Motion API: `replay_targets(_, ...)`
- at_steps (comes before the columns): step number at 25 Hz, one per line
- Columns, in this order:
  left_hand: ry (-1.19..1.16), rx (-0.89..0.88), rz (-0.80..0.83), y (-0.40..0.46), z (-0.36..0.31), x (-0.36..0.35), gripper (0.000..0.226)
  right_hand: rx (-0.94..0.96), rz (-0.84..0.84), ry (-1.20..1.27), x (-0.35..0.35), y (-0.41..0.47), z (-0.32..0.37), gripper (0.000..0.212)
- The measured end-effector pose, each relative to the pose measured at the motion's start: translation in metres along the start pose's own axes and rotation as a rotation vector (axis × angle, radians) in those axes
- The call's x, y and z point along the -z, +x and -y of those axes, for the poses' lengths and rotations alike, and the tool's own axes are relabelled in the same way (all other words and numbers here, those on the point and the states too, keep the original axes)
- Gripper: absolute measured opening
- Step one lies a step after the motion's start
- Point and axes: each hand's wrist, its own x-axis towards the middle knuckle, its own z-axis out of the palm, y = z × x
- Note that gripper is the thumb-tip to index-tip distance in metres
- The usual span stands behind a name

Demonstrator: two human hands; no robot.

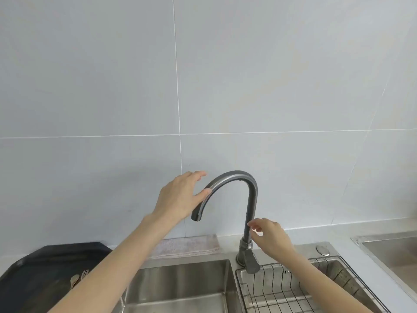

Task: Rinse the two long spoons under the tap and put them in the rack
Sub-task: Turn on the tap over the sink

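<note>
A grey gooseneck tap [250, 199] rises between two steel sink basins, with no water running from its spout. My left hand [180, 197] is open beside the spout's arc, thumb touching the curved pipe. My right hand [270, 238] hovers open by the tap's upright stem, fingers spread just above the lever [251, 263]. On a black tray [45, 263] at the left lie a spoon [74, 280] and a fork [84, 273], mostly hidden behind my left forearm. A wire rack [293, 290] sits in the right basin.
The left sink basin [180, 288] lies below the spout. A folded grey cloth [187, 246] rests on the ledge against the tiled wall. A round drain knob [323, 250] sits behind the rack. Another steel basin [392, 251] is at the far right.
</note>
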Motion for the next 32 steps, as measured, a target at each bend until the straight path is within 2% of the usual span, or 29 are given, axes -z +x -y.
replay_targets(6,-0.071,0.02,-0.047,0.0,0.001,-0.018,0.029,-0.101,0.174,-0.034,-0.04,0.003,-0.017,0.027)
replay_targets(16,-0.141,0.04,-0.06,-0.003,0.001,-0.022,0.027,-0.112,0.094,0.04,-0.056,-0.01,-0.029,0.015)
replay_targets(32,-0.202,0.096,-0.082,-0.012,-0.003,-0.026,0.027,-0.047,0.105,-0.043,-0.063,-0.032,-0.034,0.017)
